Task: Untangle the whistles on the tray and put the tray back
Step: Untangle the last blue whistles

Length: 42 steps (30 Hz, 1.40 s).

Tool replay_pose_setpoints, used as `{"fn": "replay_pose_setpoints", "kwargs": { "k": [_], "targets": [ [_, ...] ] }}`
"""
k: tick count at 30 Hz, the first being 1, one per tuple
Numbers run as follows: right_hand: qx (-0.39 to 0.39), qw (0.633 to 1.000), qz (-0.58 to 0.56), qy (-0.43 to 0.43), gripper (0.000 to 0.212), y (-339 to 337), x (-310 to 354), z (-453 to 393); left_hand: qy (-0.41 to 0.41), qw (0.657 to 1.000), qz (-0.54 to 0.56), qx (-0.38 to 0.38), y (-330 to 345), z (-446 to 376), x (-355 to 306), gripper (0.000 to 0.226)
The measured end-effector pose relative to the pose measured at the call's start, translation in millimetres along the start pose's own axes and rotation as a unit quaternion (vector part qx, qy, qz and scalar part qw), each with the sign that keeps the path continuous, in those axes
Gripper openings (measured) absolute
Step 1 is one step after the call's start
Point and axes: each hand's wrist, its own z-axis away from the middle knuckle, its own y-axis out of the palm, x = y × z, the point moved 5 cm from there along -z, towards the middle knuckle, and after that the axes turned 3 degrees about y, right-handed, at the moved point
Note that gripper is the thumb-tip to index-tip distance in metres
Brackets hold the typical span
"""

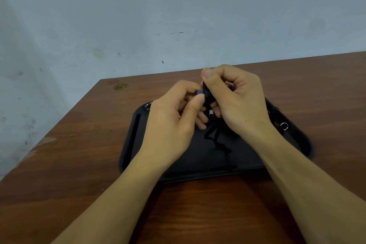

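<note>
Both bare forearms reach forward and converge, the hands meeting close together. The left hand (170,117) curls its fingers inward, thumb tip and forefinger pinched together just beside the right hand's knuckles. The right hand (237,101) sits slightly higher, thumb raised and bent over its curled fingers (the lower fingertips are tucked under and mostly hidden).
</note>
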Motion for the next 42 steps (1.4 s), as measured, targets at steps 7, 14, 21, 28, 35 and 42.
{"fn": "replay_pose_setpoints", "kwargs": {
  "k": [7, 14, 21, 28, 35, 42],
  "targets": [
    [-0.018, 0.999, 0.035, -0.025, 0.026, -2, -10, -1, -0.084, 0.989, 0.123, 0.01, 6, 2, 10, 0.015],
    [0.061, 0.977, -0.111, 0.17, 0.027, 9, -13, 2, -0.017, 0.998, 0.066, -0.009, 4, 4, 2, 0.014],
    [0.109, 0.91, -0.231, 0.327, 0.029, 10, -24, 5, 0.014, 1.0, 0.021, -0.013, 5, 5, -1, 0.013],
    [0.079, 0.894, -0.279, 0.342, 0.051, 11, -32, 6, -0.014, 0.995, 0.091, -0.031, 6, 4, -4, 0.022],
    [0.081, 0.931, -0.235, 0.269, 0.024, 9, -38, 7, -0.042, 0.988, 0.134, -0.06, 5, 1, -1, 0.022],
    [0.099, 0.962, -0.178, 0.183, 0.035, 5, -40, 2, -0.044, 0.98, 0.181, -0.071, 3, 1, -7, 0.017]
  ]
}}
